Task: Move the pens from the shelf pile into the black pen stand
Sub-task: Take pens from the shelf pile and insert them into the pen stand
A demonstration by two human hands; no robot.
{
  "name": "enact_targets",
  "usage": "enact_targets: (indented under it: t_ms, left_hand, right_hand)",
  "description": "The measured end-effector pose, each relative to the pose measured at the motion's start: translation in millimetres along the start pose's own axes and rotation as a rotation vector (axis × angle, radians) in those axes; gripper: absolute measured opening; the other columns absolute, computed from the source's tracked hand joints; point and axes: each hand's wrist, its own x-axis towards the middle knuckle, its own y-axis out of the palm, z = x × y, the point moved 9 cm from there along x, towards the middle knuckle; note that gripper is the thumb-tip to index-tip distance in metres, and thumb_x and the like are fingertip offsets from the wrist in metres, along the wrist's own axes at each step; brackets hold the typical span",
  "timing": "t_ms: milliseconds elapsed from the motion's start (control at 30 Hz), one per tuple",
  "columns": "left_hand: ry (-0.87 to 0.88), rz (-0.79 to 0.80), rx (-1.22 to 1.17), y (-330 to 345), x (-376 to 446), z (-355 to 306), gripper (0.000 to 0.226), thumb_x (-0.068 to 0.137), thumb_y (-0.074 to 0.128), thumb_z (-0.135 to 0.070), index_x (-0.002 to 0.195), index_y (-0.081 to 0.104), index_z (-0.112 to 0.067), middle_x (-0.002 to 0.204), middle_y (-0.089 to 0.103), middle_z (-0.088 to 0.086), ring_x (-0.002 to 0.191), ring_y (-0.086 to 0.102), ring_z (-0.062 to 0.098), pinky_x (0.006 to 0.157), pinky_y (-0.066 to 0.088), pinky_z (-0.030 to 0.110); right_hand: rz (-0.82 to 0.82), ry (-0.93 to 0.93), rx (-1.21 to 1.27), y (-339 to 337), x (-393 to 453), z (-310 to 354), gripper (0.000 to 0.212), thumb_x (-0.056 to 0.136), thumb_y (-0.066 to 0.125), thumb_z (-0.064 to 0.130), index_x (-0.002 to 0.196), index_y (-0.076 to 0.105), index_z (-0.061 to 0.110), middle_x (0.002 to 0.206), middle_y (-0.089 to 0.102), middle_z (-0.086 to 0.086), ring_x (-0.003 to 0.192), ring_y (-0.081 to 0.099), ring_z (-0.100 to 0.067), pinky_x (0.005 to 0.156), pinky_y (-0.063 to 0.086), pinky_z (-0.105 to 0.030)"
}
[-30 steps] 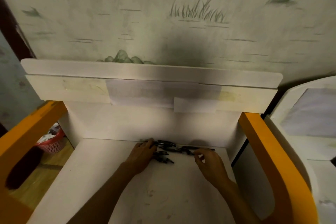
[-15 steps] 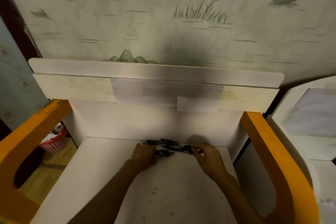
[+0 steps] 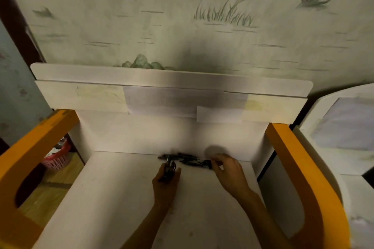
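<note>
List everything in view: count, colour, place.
pens: a pile, count unclear, black, at the back of the shelf against the back panel
pens in hand: a few, black, pulled out of the pile toward the front
shelf: one, white, centre
side panels: two, orange, left and right of the shelf
basket: one, pink, on the floor at left
unit: one, white, far right
wall: pale, with grass and bird motifs
pen stand: not in view
left hand: grips a few pens
right hand: pinches the pile's right end
</note>
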Motion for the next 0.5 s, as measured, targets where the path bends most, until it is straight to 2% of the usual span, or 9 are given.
enact_targets:
  t_ms: [133,200,267,333,367,433,500]
  left_hand:
    - [-0.006,0.018,0.037,0.2,2.7,-7.7,0.012,0.091,0.071,-0.019,0.097,0.065,-0.029,0.075,0.070,0.004,0.068,0.069,0.023,0.069,0.059,0.048]
    - [0.012,0.036,0.099,1.2,5.8,-14.8,0.008,0.091,0.071,-0.019,0.097,0.067,-0.023,0.074,0.070,0.004,0.067,0.068,0.024,0.066,0.059,0.050]
    - [0.039,0.041,0.187,2.4,4.7,-23.5,0.014,0.088,0.073,-0.019,0.101,0.069,-0.013,0.078,0.070,0.001,0.070,0.067,0.024,0.069,0.058,0.044]
    - [0.039,0.059,0.233,5.4,-6.8,-39.5,0.018,0.085,0.077,-0.021,0.100,0.069,-0.018,0.083,0.069,-0.002,0.076,0.065,0.021,0.073,0.055,0.037]
    - [0.034,0.087,0.212,9.5,-14.0,-47.5,0.015,0.084,0.078,-0.022,0.096,0.069,-0.021,0.082,0.070,-0.001,0.074,0.066,0.022,0.071,0.056,0.038]
    - [-0.004,0.165,0.121,23.4,-30.6,-65.9,0.014,0.085,0.077,-0.023,0.083,0.065,-0.029,0.074,0.069,0.000,0.062,0.066,0.023,0.055,0.056,0.037]
    - [-0.023,0.214,0.059,37.9,-44.9,-80.5,0.015,0.086,0.077,-0.025,0.081,0.063,-0.030,0.071,0.068,0.002,0.054,0.062,0.021,0.044,0.048,0.029]
  right_hand:
    - [-0.001,0.010,-0.007,-5.1,-8.4,5.9,0.018,0.095,0.059,0.022,0.108,0.072,0.021,0.102,0.070,0.006,0.087,0.063,-0.008,0.078,0.052,-0.023]
    - [-0.012,0.009,-0.011,-7.3,-13.3,9.5,0.018,0.095,0.060,0.023,0.109,0.071,0.023,0.102,0.070,0.006,0.086,0.062,-0.007,0.076,0.052,-0.022]
    - [-0.031,0.020,-0.012,-10.7,-19.0,13.5,0.018,0.095,0.060,0.025,0.109,0.071,0.026,0.103,0.070,0.008,0.085,0.061,-0.005,0.074,0.049,-0.017]
    - [-0.057,0.026,-0.011,-17.2,-25.4,20.2,0.018,0.095,0.060,0.025,0.109,0.071,0.028,0.103,0.069,0.010,0.085,0.060,-0.002,0.073,0.045,-0.012]
    - [-0.068,0.023,-0.002,-21.8,-27.9,25.1,0.018,0.095,0.059,0.025,0.109,0.071,0.027,0.103,0.069,0.011,0.086,0.060,-0.002,0.074,0.045,-0.011]
    - [-0.099,0.017,0.019,-34.6,-30.8,35.0,0.019,0.096,0.058,0.024,0.109,0.071,0.025,0.103,0.068,0.011,0.088,0.061,-0.002,0.078,0.049,-0.016]
    - [-0.141,0.043,0.049,-51.4,-32.8,40.9,0.020,0.096,0.058,0.025,0.112,0.070,0.024,0.107,0.068,0.011,0.091,0.062,-0.001,0.081,0.053,-0.021]
